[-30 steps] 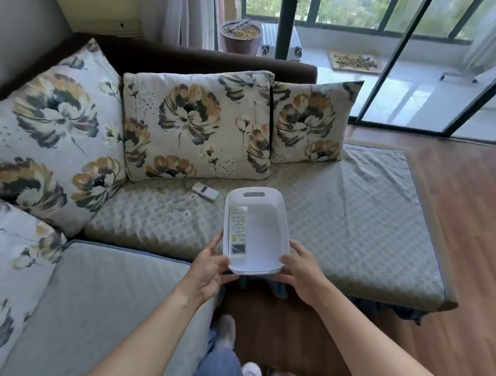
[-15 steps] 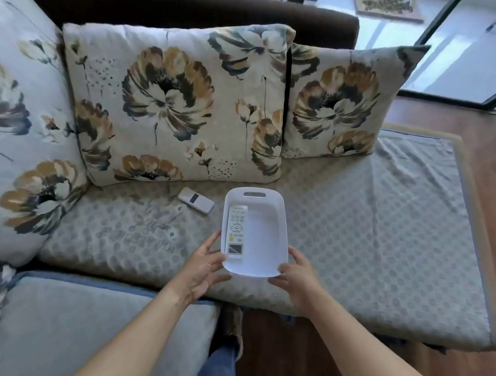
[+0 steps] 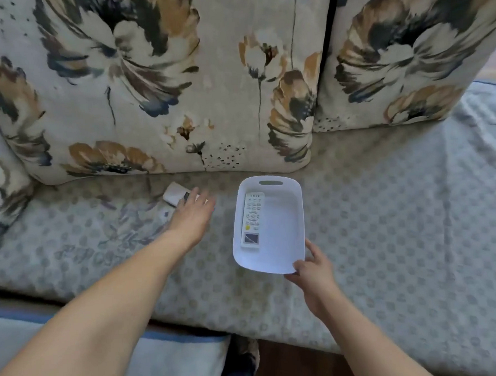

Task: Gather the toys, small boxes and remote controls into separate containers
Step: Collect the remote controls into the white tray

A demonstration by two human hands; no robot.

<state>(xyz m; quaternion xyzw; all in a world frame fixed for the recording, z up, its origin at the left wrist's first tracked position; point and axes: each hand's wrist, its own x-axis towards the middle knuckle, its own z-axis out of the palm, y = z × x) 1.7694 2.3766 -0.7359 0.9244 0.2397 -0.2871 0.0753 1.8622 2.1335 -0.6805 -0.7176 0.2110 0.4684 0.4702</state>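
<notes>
Outstretched and loose, the fingers (image 3: 197, 194) of a person's left hand (image 3: 193, 216) reach across a sofa and lie over the near end of a small white remote (image 3: 173, 194), curled round nothing (motion blur hides whether they press on it or merely cover it). The small white remote lies on the patterned grey seat cover (image 3: 386, 223) just in front of the floral cushions, to the left of a white basket (image 3: 298, 205) and apart from it. At the basket's near right corner the right hand (image 3: 313, 270) pinches the rim, with the thumb (image 3: 311, 247) laid along the outside of the wall and the other fingers tucked below the edge. The basket is a shallow, round-cornered plastic tub with a slot handle cut into its far end, and it sits lengthwise over the seat. In it lies one thing: a long white remote (image 3: 253, 220), face up, flat along the left wall, with rows of pale buttons, one yellow button and a dark panel toward its near end. The print on its keys is too small to read. Behind stand a large floral cushion (image 3: 163, 77) and a second one (image 3: 406, 50) side by side, printed with tan, cream and dark blue blooms. A blue-edged seat pad (image 3: 178, 361) and a strip of wood floor (image 3: 293, 363) fill the foreground.
</notes>
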